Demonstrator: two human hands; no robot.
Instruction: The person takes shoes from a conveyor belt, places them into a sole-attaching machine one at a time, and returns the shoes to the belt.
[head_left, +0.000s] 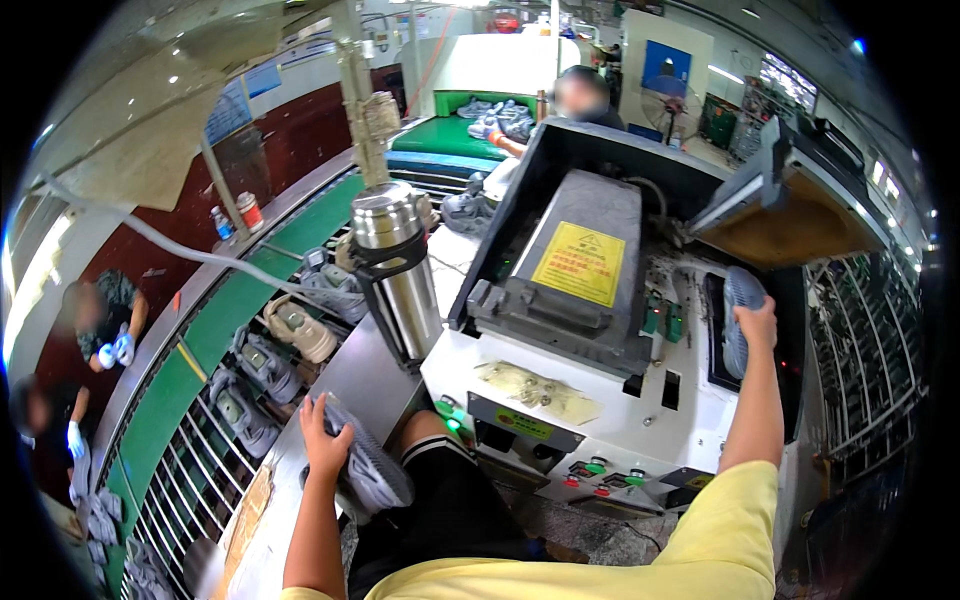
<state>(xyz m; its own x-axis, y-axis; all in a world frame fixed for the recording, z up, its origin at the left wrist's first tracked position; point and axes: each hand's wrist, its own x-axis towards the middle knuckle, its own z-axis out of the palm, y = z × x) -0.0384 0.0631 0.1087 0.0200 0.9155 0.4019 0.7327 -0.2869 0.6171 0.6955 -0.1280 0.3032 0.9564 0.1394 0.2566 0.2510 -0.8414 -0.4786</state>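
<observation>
My left hand (326, 440) holds a grey shoe (372, 468) just left of my lap, its ridged sole turned up and to the right. The fingers lie against the shoe's side, and part of its upper is hidden. Stretched out to the far right, my right hand (757, 324) grips a second grey shoe (737, 300) at its side. That shoe stands over a dark rectangular recess in the white-topped machine (665, 375). Above the recess, the machine's hinged lid (790, 215) is raised.
A dark cover with a yellow warning label (580, 262) fills the machine's middle; buttons (597, 465) line its front. A steel flask (400, 270) stands on the left ledge. Beyond it, several shoes (300, 326) rest on rollers beside a green conveyor (205, 400). Co-workers are at the left and back.
</observation>
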